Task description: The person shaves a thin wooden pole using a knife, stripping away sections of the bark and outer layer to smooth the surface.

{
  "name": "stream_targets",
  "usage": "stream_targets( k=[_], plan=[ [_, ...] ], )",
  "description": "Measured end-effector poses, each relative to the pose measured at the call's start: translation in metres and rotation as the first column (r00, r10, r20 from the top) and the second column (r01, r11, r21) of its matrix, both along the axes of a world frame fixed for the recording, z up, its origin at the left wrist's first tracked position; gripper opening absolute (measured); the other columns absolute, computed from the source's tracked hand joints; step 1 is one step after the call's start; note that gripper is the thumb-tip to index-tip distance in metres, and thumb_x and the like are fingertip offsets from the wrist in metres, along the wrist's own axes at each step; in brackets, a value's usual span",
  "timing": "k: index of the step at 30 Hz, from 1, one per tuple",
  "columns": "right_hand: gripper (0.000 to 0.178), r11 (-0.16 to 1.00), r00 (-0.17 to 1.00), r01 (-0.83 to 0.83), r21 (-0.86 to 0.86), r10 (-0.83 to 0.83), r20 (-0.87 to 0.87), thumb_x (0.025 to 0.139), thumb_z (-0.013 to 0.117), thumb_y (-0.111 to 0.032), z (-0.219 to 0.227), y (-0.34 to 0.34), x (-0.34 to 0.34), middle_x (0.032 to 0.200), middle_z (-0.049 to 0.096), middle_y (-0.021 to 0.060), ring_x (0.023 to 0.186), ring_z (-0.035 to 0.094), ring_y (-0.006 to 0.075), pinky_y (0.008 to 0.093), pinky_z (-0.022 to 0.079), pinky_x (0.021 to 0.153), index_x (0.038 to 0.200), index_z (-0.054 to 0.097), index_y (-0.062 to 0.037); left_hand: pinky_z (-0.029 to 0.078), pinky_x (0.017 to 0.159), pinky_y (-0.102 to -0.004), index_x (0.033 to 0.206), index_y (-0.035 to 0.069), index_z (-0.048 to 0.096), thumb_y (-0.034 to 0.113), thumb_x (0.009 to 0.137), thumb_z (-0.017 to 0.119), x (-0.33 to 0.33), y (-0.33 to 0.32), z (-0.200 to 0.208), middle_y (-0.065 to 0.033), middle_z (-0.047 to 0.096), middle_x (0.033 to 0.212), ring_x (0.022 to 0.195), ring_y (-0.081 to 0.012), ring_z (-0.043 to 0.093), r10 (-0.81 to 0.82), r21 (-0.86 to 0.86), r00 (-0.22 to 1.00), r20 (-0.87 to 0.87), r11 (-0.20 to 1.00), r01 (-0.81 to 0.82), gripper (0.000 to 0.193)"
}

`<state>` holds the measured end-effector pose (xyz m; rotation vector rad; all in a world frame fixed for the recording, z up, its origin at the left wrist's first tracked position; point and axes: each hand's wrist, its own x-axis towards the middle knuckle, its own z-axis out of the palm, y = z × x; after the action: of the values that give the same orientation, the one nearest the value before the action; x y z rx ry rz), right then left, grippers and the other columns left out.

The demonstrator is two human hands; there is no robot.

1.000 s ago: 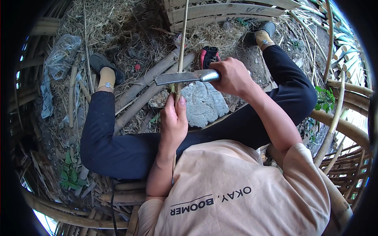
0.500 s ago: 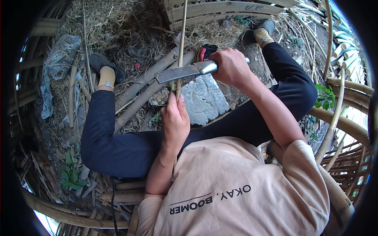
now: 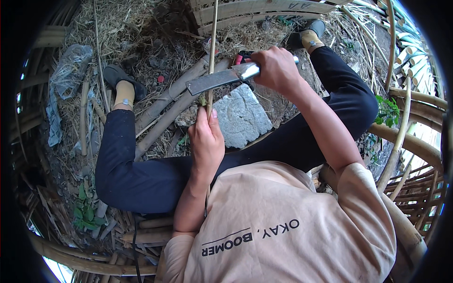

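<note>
A long thin bamboo strip (image 3: 213, 45) runs from the top of the view down toward my body. My left hand (image 3: 207, 139) is closed round its lower part, thumb and fingers pinching it. My right hand (image 3: 277, 70) grips the handle of a machete (image 3: 212, 82), whose broad, square-ended blade lies across the strip a little beyond my left fingers. Just past the left fingertips, a small greenish tuft (image 3: 203, 100) shows beside the strip, under the blade. A grey stone block (image 3: 241, 115) rests on the ground between my legs, right of the strip.
Bamboo poles (image 3: 165, 111) lie slantwise on the straw-strewn ground. A crumpled plastic bag (image 3: 71, 70) is at the left and a slatted bamboo panel (image 3: 269, 14) at the far side. Cut bamboo (image 3: 413, 56) is stacked far right. A small black-and-red object (image 3: 241, 56) lies behind the machete handle.
The whole view has shifted slightly. Both hands keep their grips, and the blade stays across the strip, now a touch flatter and closer to my left fingers.
</note>
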<state>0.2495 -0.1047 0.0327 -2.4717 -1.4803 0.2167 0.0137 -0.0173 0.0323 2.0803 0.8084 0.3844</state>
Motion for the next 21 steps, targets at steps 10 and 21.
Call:
stream_targets(
  k=[10, 21],
  plan=[
    [0.023, 0.901, 0.931, 0.359, 0.243, -0.327, -0.165, 0.085, 0.069, -0.028, 0.02, -0.028, 0.043, 0.08, 0.071, 0.0209, 0.075, 0.072, 0.036, 0.046, 0.057, 0.072, 0.098, 0.078, -0.0107, 0.042, 0.053, -0.0476, 0.098, -0.001, 0.056, 0.021, 0.104, 0.05, -0.006, -0.007, -0.004, -0.0208, 0.058, 0.064, 0.059, -0.0418, 0.06, 0.024, 0.034, 0.999, -0.03, 0.999, -0.023, 0.024],
    [0.014, 0.998, 0.992, 0.037, 0.058, -0.029, -0.122, 0.068, 0.066, -0.014, -0.004, -0.012, -0.002, 0.07, 0.067, 0.0178, 0.072, 0.067, 0.0389, 0.0479, 0.055, 0.07, 0.08, 0.07, -0.0074, 0.046, 0.062, -0.0537, 0.11, -0.005, 0.051, 0.015, 0.105, 0.047, 0.004, -0.017, 0.001, -0.0297, 0.064, 0.081, 0.078, -0.0495, 0.063, 0.009, 0.08, 0.995, -0.101, 0.997, -0.001, 0.022]
  ],
)
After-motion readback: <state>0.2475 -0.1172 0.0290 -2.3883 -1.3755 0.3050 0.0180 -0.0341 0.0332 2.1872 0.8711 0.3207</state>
